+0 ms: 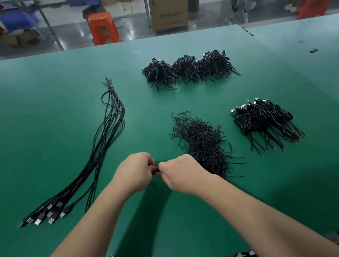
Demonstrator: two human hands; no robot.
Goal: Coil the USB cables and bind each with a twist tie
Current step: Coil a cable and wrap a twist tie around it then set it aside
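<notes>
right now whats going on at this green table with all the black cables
A person is working at the green table. Both the left hand and the right hand pinch something small and black between them, mostly hidden. Uncoiled USB cables lie stretched out to the left, loose twist ties are heaped beside the right hand, and coiled bundles sit further right.

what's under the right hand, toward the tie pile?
The right hand overlaps the near-left edge of the loose twist tie pile and, with the left hand, pinches a small black piece. Whether that is cable or tie is hidden by the fingers.
</notes>
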